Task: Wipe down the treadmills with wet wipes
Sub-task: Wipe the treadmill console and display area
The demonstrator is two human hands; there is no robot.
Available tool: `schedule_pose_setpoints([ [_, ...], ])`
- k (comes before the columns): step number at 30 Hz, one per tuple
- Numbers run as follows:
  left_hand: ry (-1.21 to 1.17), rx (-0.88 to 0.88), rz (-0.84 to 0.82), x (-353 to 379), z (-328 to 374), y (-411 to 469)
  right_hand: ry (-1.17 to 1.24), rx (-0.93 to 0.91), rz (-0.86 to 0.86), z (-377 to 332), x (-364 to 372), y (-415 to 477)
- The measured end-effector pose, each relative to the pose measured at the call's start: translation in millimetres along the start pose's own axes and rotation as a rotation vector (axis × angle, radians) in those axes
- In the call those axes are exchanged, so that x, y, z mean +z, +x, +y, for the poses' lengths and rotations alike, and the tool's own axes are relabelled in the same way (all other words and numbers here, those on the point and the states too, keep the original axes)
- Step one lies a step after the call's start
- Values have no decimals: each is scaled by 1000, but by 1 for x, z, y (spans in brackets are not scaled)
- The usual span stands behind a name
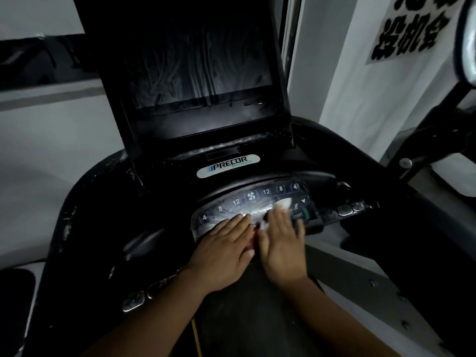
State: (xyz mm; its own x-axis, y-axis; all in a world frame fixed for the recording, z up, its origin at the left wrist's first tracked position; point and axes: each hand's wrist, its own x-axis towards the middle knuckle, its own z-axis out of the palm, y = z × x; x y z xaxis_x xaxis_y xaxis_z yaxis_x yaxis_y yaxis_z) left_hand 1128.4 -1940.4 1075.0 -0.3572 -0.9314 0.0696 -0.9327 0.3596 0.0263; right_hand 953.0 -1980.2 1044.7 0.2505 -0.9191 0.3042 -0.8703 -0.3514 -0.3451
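Note:
A black Precor treadmill console (226, 164) fills the view, with a dark, streaked screen (201, 70) tilted up behind it. Below the logo lies a curved button panel (257, 199) marked with numbers, a fan icon and START. My right hand (280, 243) lies flat on the panel's right half, pressing a white wet wipe (283, 203) that pokes out past the fingertips. My left hand (224, 251) rests flat beside it on the panel's left half, fingers together, holding nothing that I can see. A bit of red (253, 239) shows between the two hands.
The console's black side arms (85, 228) curve toward me on both sides, with silver buttons (345, 210) on the right arm and more on the near left. A white wall with black characters (409, 29) stands at the right. Another machine's dark frame (438, 119) is far right.

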Motion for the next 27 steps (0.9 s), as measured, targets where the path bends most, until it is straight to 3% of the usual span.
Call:
schedule_pose_setpoints([
  [3, -5, 24, 8, 2, 10, 8, -25, -186, -33, 23, -3, -9],
  [8, -34, 58, 4, 3, 16, 21, 48, 115, 73, 74, -12, 10],
  [13, -42, 39, 2, 10, 24, 34, 16, -130, -16, 74, 0, -15],
  [18, -9, 34, -14, 12, 25, 35, 65, 123, 84, 93, 4, -10],
  [23, 21, 20, -13, 17, 27, 36, 85, -50, 57, 62, 27, -37],
  [27, 21, 35, -10, 15, 26, 36, 135, 195, 112, 79, 19, -18],
])
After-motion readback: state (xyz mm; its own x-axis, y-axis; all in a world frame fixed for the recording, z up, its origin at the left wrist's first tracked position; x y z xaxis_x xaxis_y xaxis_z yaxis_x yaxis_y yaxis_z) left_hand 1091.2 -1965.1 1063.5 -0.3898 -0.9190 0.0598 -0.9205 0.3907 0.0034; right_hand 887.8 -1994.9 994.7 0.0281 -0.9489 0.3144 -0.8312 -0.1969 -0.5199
